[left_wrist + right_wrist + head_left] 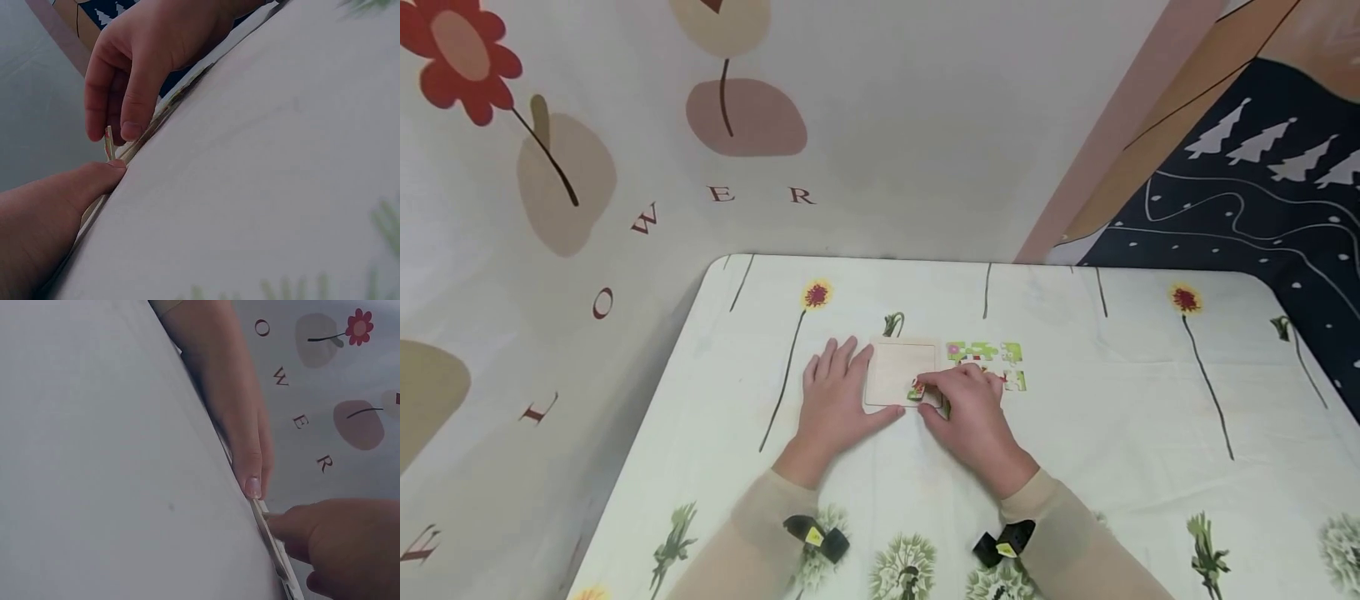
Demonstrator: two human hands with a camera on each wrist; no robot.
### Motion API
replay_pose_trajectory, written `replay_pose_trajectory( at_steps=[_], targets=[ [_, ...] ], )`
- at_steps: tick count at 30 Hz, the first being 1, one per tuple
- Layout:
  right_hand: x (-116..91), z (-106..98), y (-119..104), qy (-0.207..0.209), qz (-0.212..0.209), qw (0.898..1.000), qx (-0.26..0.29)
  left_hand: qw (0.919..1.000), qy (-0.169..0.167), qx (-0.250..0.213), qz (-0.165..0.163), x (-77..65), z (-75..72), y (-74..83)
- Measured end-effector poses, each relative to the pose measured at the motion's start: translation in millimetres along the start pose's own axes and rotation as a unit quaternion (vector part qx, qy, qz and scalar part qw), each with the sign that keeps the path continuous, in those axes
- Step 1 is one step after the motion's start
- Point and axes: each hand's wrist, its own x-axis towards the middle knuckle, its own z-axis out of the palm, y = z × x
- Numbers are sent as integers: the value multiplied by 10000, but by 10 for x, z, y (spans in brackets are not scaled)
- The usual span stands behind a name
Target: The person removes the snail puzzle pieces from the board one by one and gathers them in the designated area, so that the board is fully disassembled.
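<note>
A shallow square wooden puzzle tray (895, 362) lies on the table. My left hand (835, 396) rests along its left side, fingers extended, with the thumb at the near edge. Over the tray's near right corner, my right hand (968, 412) holds a small red-and-green puzzle piece (915, 390) at its fingertips. Seen from the left wrist, that piece (109, 145) stands tilted on edge against the right fingers. The right wrist view shows the left thumb (253, 486) at the tray's edge. More colourful puzzle pieces (985, 351) lie right of the tray, partly hidden by the right hand.
A white cloth printed with flowers covers the table (1120, 400). Behind it hangs a pale curtain (910, 183) with letters and flower shapes. A dark fabric (1262, 200) with white trees is at the far right. Both sleeves carry black straps (1006, 543).
</note>
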Motion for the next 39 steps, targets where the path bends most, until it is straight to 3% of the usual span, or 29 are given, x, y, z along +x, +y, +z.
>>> replay_pose_trajectory(
  at_steps=[9, 16, 22, 29, 39],
  targets=[
    [-32, -27, 115, 644, -147, 9974, 294, 10000, 40, 22, 16, 3, 6, -1],
    [-191, -205, 342, 1017, -130, 9926, 649, 9999, 87, -49, 23, 0, 5, 0],
    [-447, -438, 643, 1000, -12, 9918, 801, 9999, 22, -100, -7, 1, 0, 17],
    [-653, -687, 815, 846, 499, 9939, 507, 10000, 45, -80, -26, 15, 1, 24],
    [-697, -701, 828, 565, 384, 9977, 41, 9999, 8, -78, -74, -3, -13, 24]
  ],
)
